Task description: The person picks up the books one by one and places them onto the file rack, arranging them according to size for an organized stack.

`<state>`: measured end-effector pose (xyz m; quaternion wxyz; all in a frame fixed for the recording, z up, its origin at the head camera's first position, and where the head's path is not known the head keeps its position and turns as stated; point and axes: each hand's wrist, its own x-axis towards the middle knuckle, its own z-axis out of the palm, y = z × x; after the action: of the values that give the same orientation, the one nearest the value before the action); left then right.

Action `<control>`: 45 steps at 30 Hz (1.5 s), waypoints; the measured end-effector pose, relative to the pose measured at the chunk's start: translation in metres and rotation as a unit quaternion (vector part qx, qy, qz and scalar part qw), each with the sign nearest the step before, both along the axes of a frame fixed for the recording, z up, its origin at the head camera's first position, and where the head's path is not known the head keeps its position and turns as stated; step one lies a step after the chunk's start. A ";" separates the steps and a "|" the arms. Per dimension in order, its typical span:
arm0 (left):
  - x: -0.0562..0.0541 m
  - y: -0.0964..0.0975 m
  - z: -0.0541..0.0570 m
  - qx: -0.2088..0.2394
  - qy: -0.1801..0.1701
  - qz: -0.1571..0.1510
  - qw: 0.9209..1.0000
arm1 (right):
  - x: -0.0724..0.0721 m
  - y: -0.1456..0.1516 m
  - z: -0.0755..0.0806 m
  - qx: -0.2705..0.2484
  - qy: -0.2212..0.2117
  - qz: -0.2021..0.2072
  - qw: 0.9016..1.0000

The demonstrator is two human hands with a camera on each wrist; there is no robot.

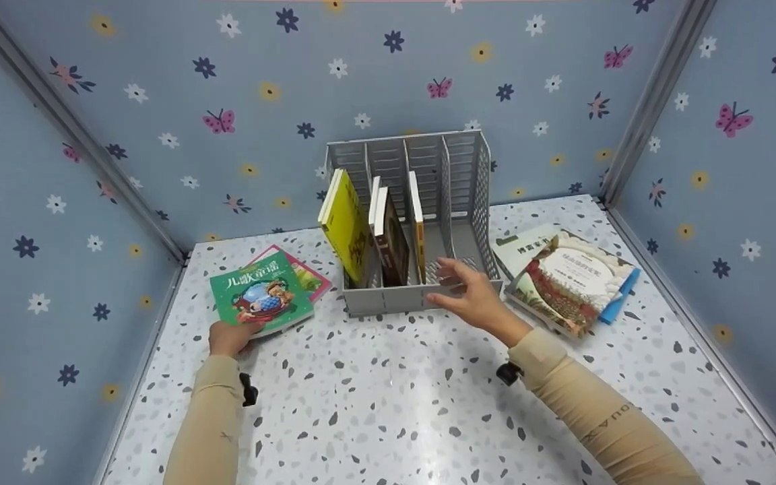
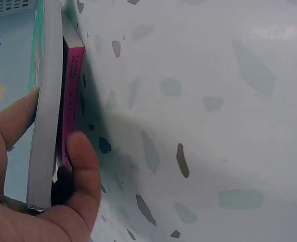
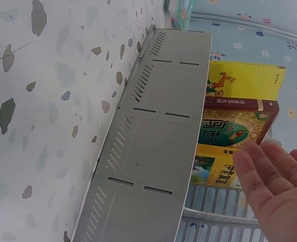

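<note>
Head view, left to right: a green glossy-covered picture book (image 1: pixel 263 293) lies partly over a pink-edged book (image 1: pixel 318 283) on the speckled white tabletop (image 1: pixel 388 404), so lifting the upper one by its near edge might drag the lower one along, and a weak pinch might let it slip. In the grey slotted plastic rack (image 1: pixel 395 296), a tall yellow book (image 1: pixel 347 232) seems to lean leftward and could slump if nudged; beyond a dark brown book (image 1: pixel 395 246), a slim orange-yellow book with a white edge (image 1: pixel 419 232) stands close enough to the right hand (image 1: pixel 472 293) that a stray knuckle might tip it. Farther right, a cream-and-red ornate book (image 1: pixel 573 279) tops a stack that could slide apart if the beige sleeve (image 1: pixel 603 411) brushes it. As for fingers, the left hand (image 1: pixel 232 337) grips the green book, thumb on its cover and a curled finger at its underside, parted only by its thickness. The right hand grasps nothing, fingers spread and slightly bent near the rack's front wall; whether they touch it, I cannot tell.
</note>
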<state>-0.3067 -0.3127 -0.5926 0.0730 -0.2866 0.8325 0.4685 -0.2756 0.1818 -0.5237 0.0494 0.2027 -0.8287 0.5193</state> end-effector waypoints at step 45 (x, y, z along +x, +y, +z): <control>0.034 0.041 0.021 0.049 0.256 0.022 0.965 | 0.014 -0.039 0.029 -0.026 -0.028 0.057 0.998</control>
<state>-0.2728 -0.2719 -0.5717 -0.1391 -0.1710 0.7928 0.5683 -0.2617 0.1433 -0.4949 0.0014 0.2334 -0.8030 0.5484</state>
